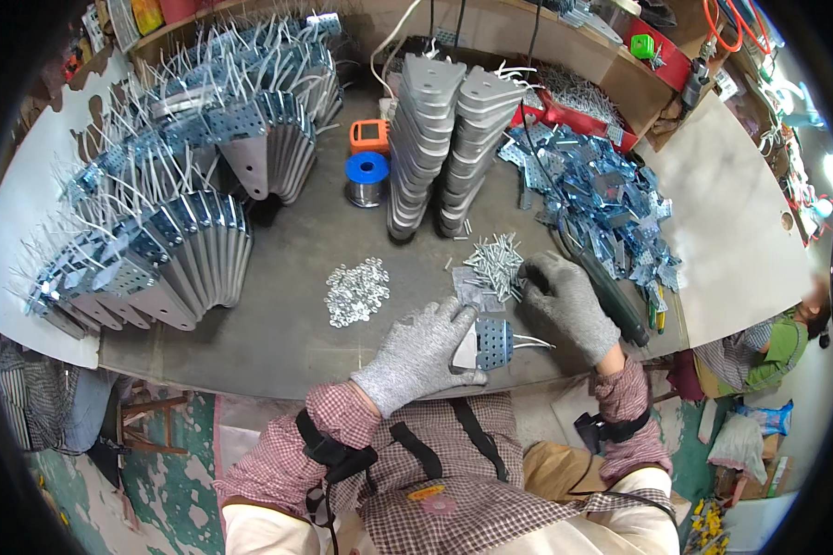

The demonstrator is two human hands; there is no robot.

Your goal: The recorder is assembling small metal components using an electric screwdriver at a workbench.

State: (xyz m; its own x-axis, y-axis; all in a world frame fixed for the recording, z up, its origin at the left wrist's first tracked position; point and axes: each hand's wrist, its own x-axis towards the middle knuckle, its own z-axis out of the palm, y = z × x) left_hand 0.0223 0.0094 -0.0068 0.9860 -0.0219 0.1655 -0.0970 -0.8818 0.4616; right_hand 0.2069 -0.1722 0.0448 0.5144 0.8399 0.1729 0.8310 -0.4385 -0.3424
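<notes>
My left hand (421, 356), in a grey knit glove, grips a grey metal bracket with its thumb and fingers at the table's near edge. On the bracket's right side is a blue perforated plate (494, 344), with white wires (532, 342) sticking out to the right. My right hand (569, 301), gloved alike, has curled fingers at the right edge of a pile of screws (496, 264). Its fingertips are partly hidden, so anything pinched there does not show. Left of the screws lies a heap of small metal nuts or washers (357, 291).
Two stacks of grey brackets (423, 139) stand mid-table beside a blue-topped solder spool (367, 171) and an orange device (369, 136). Wired brackets (194, 250) crowd the left. Blue plates (611, 199) and a dark cylindrical tool (611, 296) lie right. A person (768, 351) sits far right.
</notes>
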